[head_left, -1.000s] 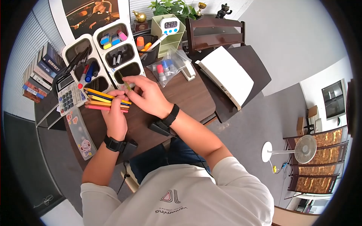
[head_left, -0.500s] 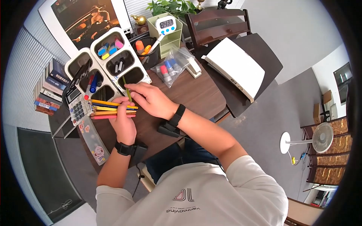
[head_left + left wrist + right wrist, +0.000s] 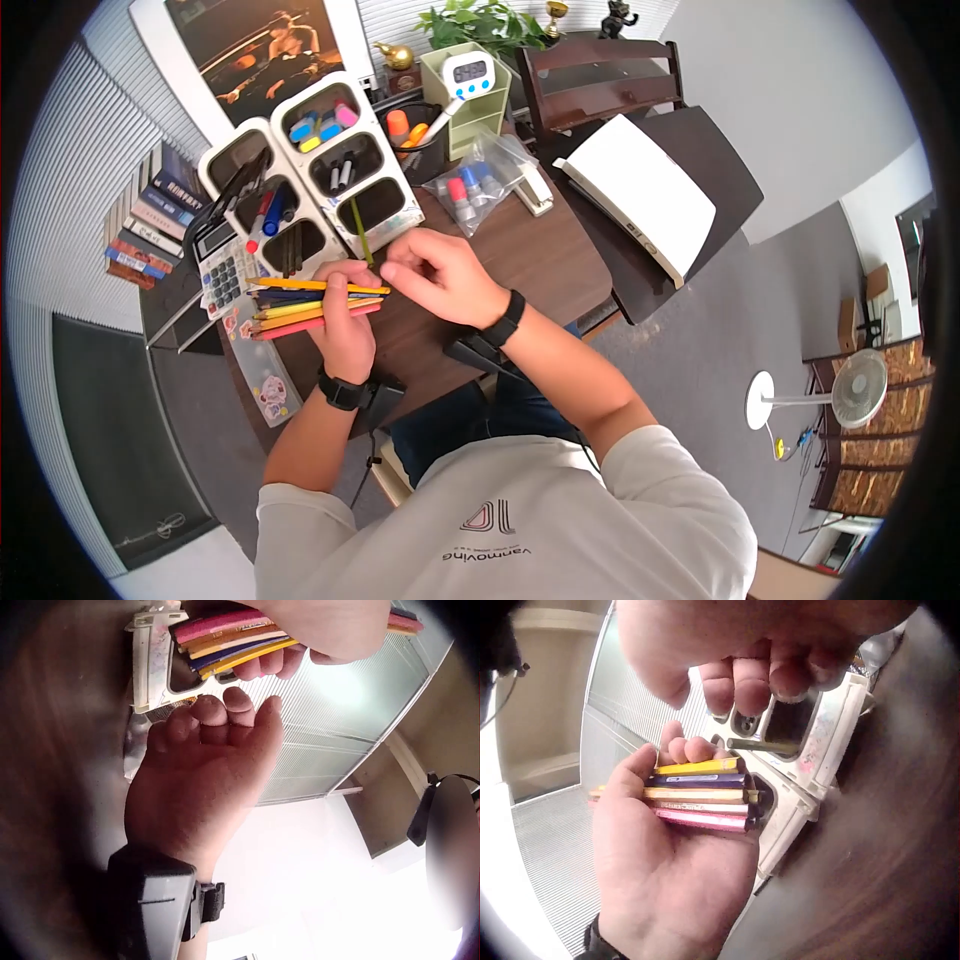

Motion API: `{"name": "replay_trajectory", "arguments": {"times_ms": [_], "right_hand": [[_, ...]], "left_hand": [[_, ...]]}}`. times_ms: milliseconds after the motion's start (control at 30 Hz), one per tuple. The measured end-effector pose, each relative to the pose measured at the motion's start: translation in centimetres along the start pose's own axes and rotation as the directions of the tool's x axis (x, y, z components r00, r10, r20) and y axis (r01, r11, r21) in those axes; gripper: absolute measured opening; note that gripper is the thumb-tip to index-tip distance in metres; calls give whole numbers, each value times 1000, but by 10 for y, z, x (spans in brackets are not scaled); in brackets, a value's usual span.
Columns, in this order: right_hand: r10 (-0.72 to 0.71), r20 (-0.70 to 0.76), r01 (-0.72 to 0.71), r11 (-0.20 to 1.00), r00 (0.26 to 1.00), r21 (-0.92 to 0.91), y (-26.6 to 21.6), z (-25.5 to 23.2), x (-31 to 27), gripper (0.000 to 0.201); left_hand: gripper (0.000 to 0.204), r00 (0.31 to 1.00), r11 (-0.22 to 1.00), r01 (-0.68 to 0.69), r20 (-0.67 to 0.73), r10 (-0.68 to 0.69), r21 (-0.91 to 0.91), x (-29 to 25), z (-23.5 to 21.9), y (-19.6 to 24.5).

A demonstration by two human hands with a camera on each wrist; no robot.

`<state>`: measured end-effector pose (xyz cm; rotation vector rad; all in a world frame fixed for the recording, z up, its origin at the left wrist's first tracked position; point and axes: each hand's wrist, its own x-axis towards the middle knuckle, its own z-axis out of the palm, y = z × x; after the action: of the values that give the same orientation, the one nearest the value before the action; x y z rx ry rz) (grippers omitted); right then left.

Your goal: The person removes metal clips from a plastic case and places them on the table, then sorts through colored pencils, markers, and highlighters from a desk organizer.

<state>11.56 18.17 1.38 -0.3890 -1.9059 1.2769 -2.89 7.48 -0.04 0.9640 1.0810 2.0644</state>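
Observation:
A bundle of several coloured pencils (image 3: 290,312), yellow, dark blue, brown and pink, is gripped in my left hand (image 3: 346,338), thumb across them. In the right wrist view their ends stick out past the left palm (image 3: 679,877). A green pencil (image 3: 361,233) leans out of the near right compartment of a white desk organizer (image 3: 410,219), its outer end close to the left fingertips. Just right of that end is my right hand (image 3: 452,282), fingers loosely bent and holding nothing. The left wrist view shows this right hand (image 3: 202,776) with nothing between thumb and fingers.
Other compartments hold highlighters (image 3: 318,128) and markers (image 3: 270,212). Left of the hands lie a calculator (image 3: 224,272) and a stickered clear case (image 3: 268,385). Behind are a black pen cup (image 3: 425,160), a bag of bottles (image 3: 482,190) and a stapler (image 3: 535,190).
My right hand has let go of the green pencil and drawn back to the right; the pencil stays leaning in the organizer. The left hand keeps its bundle. The head view has shifted.

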Motion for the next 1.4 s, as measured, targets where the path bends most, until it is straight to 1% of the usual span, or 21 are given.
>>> {"name": "replay_trajectory", "arguments": {"times_ms": [167,233,333,400,433,500,533,567,667,733,833,867,933,967,1033,1067,1100,1167,1233,1300,1400], "right_hand": [[-93,97,95,995,991,-14,2,3,-2,19],[-60,126,65,997,990,-37,6,2,-2,22],[-133,111,134,991,985,-9,8,1,-2,19],[-106,-44,110,988,993,105,9,0,-5,13],[-21,-122,59,947,992,315,11,3,-5,10],[147,-237,-13,873,960,488,8,-7,-2,9],[126,-226,68,719,966,691,16,-14,5,10],[207,-223,44,631,953,775,16,-21,6,10],[160,-185,44,630,970,775,14,-29,5,13],[146,-82,-103,914,986,393,4,-25,-1,19],[198,158,-249,858,967,448,7,-18,-2,18],[197,157,-248,858,968,450,8,-19,-2,18],[252,-22,-191,786,967,588,13,-25,-1,12],[253,-127,-86,688,959,720,19,-27,1,11],[272,-329,96,623,904,777,22,-35,8,12],[269,-409,141,662,872,736,21,-38,9,12],[269,-408,140,662,873,736,20,-37,9,12],[188,-523,93,881,831,464,17,-31,9,11],[117,-511,57,948,852,312,16,-17,4,14],[-83,-424,41,993,902,-108,10,-11,1,17],[-70,-351,10,985,934,-170,8,0,2,23]], "left_hand": [[28,999,994,-52,2,52,100,0,-3,-2],[31,994,975,-108,2,110,193,1,2,-1],[30,994,981,-109,-11,112,160,1,2,-3],[32,999,989,-51,12,50,138,0,-1,-1],[34,999,993,11,36,-15,118,-1,-3,1],[36,998,991,47,22,-50,123,-5,-1,3],[35,998,985,49,36,-56,163,-6,-1,3],[35,997,978,50,49,-61,204,-7,0,2],[35,996,982,58,61,-70,180,-7,0,2],[35,994,986,75,66,-86,151,-9,1,3],[35,994,986,81,55,-89,145,-9,5,3],[34,996,983,67,44,-75,170,-9,5,3],[33,996,979,50,69,-65,197,-7,7,7],[33,994,976,32,93,-53,218,-7,8,7],[30,993,976,45,97,-68,215,-8,6,4],[29,991,974,58,108,-83,221,-10,4,3],[29,991,974,58,107,-83,220,-10,4,3],[26,987,967,35,144,-73,252,-10,4,2],[24,987,963,6,156,-50,268,-9,6,2],[23,987,958,-18,160,-29,285,-11,8,3],[20,989,943,-47,148,-2,330,-8,9,10]]}}
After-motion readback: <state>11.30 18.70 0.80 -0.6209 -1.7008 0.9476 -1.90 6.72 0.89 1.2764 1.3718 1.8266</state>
